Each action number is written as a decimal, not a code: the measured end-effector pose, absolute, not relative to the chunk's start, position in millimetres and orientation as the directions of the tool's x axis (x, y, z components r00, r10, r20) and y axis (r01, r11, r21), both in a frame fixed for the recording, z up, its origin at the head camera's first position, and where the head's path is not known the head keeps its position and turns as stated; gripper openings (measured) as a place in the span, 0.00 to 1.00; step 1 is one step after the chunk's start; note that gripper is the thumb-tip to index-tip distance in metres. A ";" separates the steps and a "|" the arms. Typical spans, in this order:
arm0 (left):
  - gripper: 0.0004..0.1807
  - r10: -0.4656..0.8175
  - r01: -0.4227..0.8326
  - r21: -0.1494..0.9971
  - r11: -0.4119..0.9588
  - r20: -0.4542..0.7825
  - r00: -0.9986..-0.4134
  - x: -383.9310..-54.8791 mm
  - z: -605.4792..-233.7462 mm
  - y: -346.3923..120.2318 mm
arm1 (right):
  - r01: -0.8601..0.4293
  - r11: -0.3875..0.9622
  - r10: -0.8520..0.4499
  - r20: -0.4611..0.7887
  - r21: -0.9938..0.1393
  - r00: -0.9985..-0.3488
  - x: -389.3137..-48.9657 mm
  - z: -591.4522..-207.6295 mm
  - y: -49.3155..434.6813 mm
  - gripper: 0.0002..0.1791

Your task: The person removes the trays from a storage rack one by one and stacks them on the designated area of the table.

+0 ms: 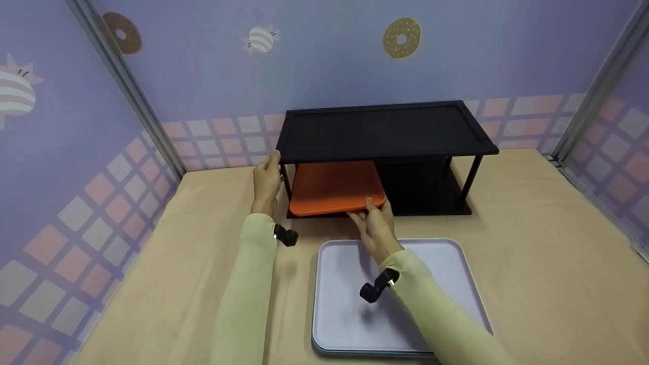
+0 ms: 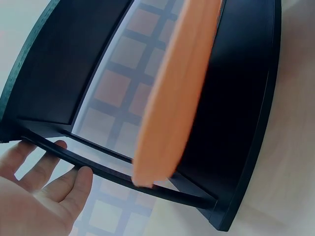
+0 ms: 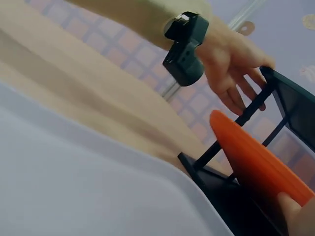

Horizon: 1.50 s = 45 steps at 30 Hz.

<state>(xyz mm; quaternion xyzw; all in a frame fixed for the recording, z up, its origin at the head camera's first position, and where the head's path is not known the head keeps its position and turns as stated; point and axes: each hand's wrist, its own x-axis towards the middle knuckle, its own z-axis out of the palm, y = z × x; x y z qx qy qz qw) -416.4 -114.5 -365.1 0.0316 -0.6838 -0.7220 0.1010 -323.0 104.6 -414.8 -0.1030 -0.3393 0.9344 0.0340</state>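
Note:
My right hand (image 1: 376,227) pinches an orange tray (image 1: 334,187) at its front right corner, thumb on top and fingers underneath. The tray is partly inside a two-tier black rack (image 1: 380,132), tilted above the lower shelf, its back part hidden under the top shelf. At the rack's front left corner, my left hand (image 1: 267,182) holds on, with fingertips (image 2: 81,179) against the black post (image 2: 108,172). The right wrist view shows the orange tray (image 3: 261,157) edge-on between the two shelves, close to that post.
A pale lilac tray (image 1: 355,304) lies in front of the rack, a teal rim showing beneath it. A beige cloth (image 1: 203,284) covers the table. Patterned walls (image 1: 213,66) stand behind and at both sides, with metal posts at the corners.

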 end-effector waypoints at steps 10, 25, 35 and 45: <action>0.28 -0.181 0.130 0.991 -0.003 0.128 -0.975 -418.1 -359.0 -114.1 | -0.015 -0.715 0.141 -0.123 -0.699 -0.982 -311.7 -403.2 142.4 0.29; 0.26 -0.211 0.127 0.992 0.002 0.125 -0.970 -420.7 -360.9 -109.8 | -0.040 -0.595 0.156 -0.067 -0.803 -0.986 -278.3 -400.2 215.5 0.31; 0.23 -0.211 0.126 0.992 -0.010 0.121 -0.970 -419.9 -362.1 -110.3 | -0.036 -0.540 0.154 -0.057 -0.841 -0.986 -255.4 -403.6 261.0 0.29; 0.26 -0.188 0.113 0.994 0.000 0.111 -0.976 -419.1 -361.8 -109.9 | -0.119 -0.586 0.069 0.097 -0.802 -0.993 -231.9 -408.8 298.5 0.29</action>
